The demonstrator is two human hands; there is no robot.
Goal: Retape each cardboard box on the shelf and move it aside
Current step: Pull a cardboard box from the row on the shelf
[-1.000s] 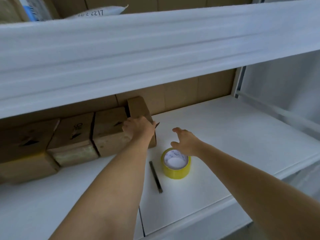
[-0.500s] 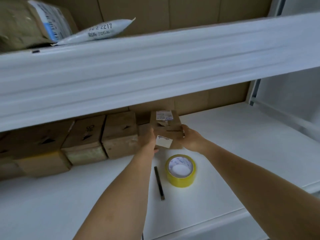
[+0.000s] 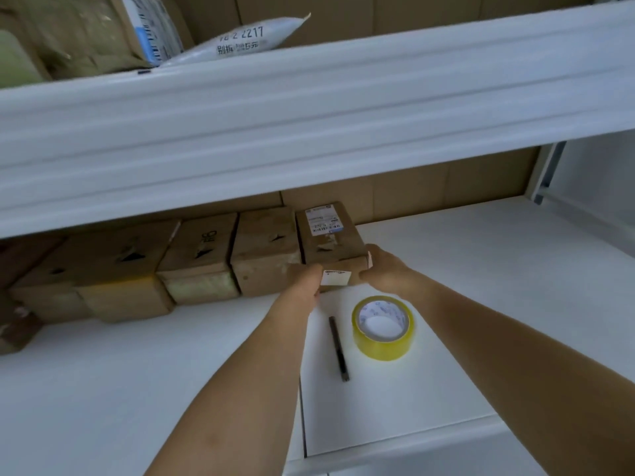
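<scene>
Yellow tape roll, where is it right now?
In the head view the yellow tape roll lies flat on the white shelf, right of the black pen, just below the right hand.

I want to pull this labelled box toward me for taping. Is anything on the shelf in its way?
Yes. Both hands, left hand and right hand, grip the labelled box, and just in front of it lie the yellow tape roll and a dark pen-like tool on the shelf.
</scene>
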